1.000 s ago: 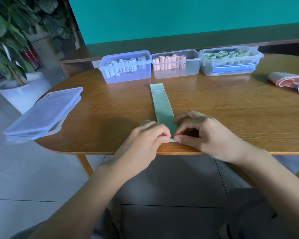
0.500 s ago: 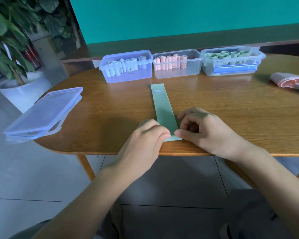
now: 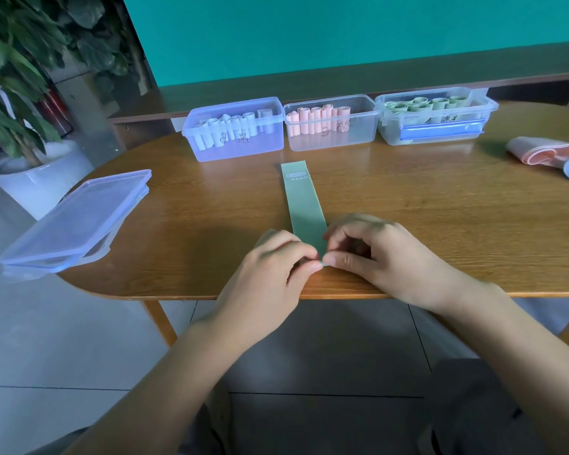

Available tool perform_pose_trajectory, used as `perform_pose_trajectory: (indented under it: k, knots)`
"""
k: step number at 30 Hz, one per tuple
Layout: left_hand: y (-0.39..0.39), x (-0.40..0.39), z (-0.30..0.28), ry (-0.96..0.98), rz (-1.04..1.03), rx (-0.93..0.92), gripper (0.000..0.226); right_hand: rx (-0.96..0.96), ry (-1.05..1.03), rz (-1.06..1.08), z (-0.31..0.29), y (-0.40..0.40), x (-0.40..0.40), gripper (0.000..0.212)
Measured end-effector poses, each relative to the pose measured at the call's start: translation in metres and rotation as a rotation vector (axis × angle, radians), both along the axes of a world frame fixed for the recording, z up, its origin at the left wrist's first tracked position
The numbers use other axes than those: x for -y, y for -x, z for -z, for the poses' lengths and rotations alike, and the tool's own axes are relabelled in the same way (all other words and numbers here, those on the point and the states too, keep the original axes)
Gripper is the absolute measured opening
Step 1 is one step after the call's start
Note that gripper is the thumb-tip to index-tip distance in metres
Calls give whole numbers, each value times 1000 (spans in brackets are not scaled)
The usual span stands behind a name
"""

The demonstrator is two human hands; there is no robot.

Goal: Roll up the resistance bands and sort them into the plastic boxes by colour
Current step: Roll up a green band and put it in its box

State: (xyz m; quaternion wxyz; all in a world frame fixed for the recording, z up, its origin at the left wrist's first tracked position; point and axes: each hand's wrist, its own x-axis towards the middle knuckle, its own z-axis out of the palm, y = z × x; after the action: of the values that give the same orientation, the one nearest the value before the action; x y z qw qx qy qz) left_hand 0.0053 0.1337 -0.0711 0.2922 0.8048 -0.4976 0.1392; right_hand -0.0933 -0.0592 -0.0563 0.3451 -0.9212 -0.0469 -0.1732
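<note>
A green resistance band [image 3: 303,198] lies flat on the wooden table [image 3: 440,205], its long axis running straight away from the person, from the near edge toward the row of plastic boxes at the back; the printed label sits at the far end, and the near end is caught between both hands; the left hand [image 3: 276,267] has its fingers curled, thumb and forefinger pinching the band's near left corner; the right hand [image 3: 372,254] mirrors it, fingers bent over and thumb tip pressed to the near right corner; the two thumbs almost meet over the band's end. The rolling, by my reading, has barely begun: no visible coil shows yet, though the fingers hide the very edge; since the band stretches directly ahead of the fingertips, the roll should travel forward along that axis, and both hands sit equally near, so neither leads. At the back stand the bluish box [image 3: 234,133] with pale rolls, the middle box [image 3: 330,124] with pink rolls, and the right box [image 3: 436,118] with green rolls, where this band belongs; stacked lids [image 3: 76,218] overhang the table's left end; a loose pink band [image 3: 539,152] waits at far right.
</note>
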Motion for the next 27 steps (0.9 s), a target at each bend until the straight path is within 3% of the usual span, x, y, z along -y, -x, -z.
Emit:
perform_pose_trajectory:
  k: [9, 14, 21, 27]
  knots:
    - [-3, 3, -4, -5, -52, 12, 26, 34, 80, 8, 2, -7, 5, 3]
    - [-9, 1, -7, -14, -27, -13, 12, 66, 129, 36, 4, -14, 9, 10]
    - [-15, 3, -8, -82, -59, -68, 24, 156, 155, 76, 6, -18, 6, 8]
    - [-18, 6, -12, -41, -60, -70, 25, 43, 137, 30, 5, -18, 11, 16]
